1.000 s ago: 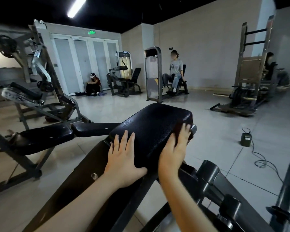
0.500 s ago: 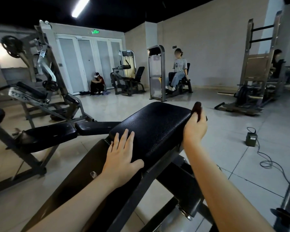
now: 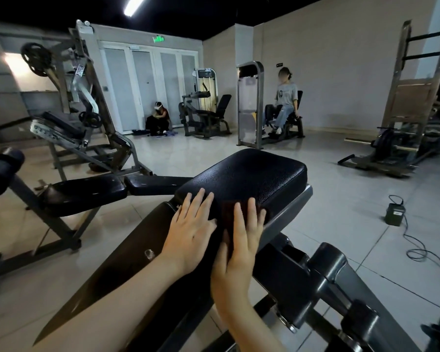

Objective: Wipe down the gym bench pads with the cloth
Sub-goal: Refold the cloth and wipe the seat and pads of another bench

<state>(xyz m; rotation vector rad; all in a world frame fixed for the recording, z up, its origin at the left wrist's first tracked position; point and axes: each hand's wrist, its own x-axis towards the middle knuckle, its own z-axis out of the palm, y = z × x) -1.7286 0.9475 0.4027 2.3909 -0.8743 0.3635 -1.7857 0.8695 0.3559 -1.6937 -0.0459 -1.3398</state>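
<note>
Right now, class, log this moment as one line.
left hand flat on black textured bench pad | right hand pressing dark reddish cloth on pad

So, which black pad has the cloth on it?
The raised pad nearest the camera: the right hand presses a dark cloth on it and the left hand rests beside. The low pads at left lie untouched.

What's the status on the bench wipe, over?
Left hand flat on the black pad, fingers straight. Right hand pressing the dark cloth onto the pad's near end. Pad ahead of the cloth bare.
</note>
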